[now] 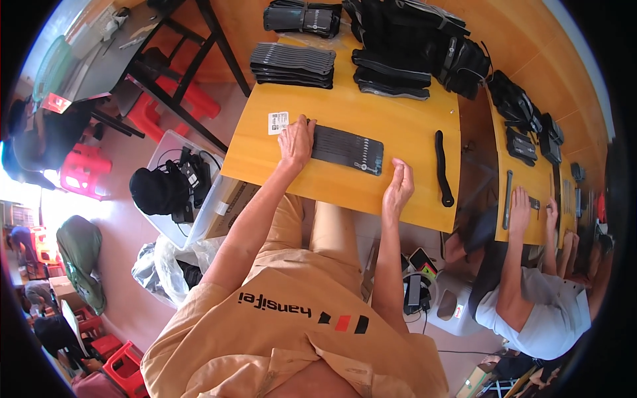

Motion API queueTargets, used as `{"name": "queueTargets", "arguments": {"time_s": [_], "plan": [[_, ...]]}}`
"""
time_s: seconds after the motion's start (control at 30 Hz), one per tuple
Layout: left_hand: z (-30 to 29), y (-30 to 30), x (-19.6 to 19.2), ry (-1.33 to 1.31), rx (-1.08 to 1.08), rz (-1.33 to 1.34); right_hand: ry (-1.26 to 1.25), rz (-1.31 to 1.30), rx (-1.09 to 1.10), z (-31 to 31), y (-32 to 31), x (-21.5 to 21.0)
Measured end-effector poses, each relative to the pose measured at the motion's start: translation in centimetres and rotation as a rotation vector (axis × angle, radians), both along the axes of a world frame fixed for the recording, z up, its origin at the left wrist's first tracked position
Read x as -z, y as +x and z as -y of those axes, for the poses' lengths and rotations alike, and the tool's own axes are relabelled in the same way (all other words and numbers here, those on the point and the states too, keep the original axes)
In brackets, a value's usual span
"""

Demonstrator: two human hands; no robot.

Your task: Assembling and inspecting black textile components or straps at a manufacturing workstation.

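Observation:
A flat black printed pouch (348, 149) lies on the yellow table (262, 151) in front of me. My left hand (296, 141) is closed over its left end, the fingers bent round the edge, with the fingertips partly hidden. My right hand (398, 188) is just right of the pouch, over the table's front edge, apart from it. Its fingers point up and away from me, with nothing visible in them. A white printed label (278, 123) lies beside my left fingers. Farther right lies a narrow black strap (442, 169) with a rounded near end.
Stacked black pouches (292, 65), a bundle (303, 18) and folded black pieces (391, 73) line the table's far side. A white bin (174, 142) with black items stands left. Another person's hand (520, 211) works at the table on the right. Red stools (85, 171) are beyond.

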State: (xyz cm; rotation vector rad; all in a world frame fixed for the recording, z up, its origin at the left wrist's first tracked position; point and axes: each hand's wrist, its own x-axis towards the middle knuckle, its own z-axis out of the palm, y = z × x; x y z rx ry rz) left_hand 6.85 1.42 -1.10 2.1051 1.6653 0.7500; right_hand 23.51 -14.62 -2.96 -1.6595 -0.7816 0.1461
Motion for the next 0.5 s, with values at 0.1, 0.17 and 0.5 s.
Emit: {"name": "queueTargets", "arguments": {"time_s": [0.1, 0.17, 0.5], "plan": [[0.1, -0.1, 0.2, 0.047, 0.029, 0.033, -0.006, -0.012, -0.002, 0.0, 0.1, 0.1], [0.0, -0.2, 0.4, 0.044, 0.039, 0.036, -0.002, -0.031, 0.0, 0.0, 0.2, 0.1], [5.3, 2.2, -9.9, 0.26, 0.391, 0.265, -0.024, -0.07, 0.022, -0.1, 0.2, -0.2]]}}
